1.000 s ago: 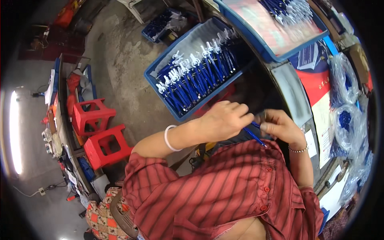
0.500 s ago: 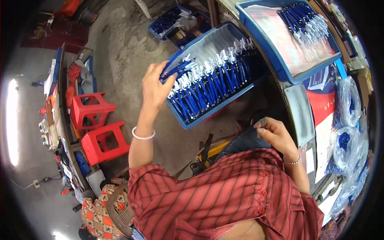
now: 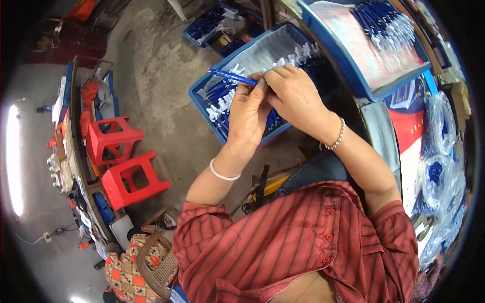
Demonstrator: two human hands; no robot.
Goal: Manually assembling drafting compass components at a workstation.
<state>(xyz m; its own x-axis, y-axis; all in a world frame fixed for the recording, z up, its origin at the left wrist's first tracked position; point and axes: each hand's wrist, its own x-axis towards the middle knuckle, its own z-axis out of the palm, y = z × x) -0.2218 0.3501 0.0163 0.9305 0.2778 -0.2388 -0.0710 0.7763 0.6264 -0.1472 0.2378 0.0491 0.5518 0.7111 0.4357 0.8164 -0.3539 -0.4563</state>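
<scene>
Back from the far rim of the crate since half a second ago: left hand now drawn in beside the right hand, both meeting above the blue crate. Carried along in the move, a blue pen, lying nearly level and pointing away to the left. Pinched at its right end between the left fingers, curled shut around the barrel; right fingers folded close against the same end, touching or almost touching, exact grip hidden behind the knuckles.

Below the hands, rows of blue pens with white caps packed in the crate over a pale liner. Upper right, a second blue tray with a reddish sheet inside and a bunch of the same pens at its far end. Far right, clear plastic bags with blue contents, stacked along the edge. Beside them, a red and white printed panel, upright and rectangular.

Left of the crate, bare concrete floor, open and wide. Further left, two red plastic stools against a cluttered bench. Crate's near rim just under the left wrist.
</scene>
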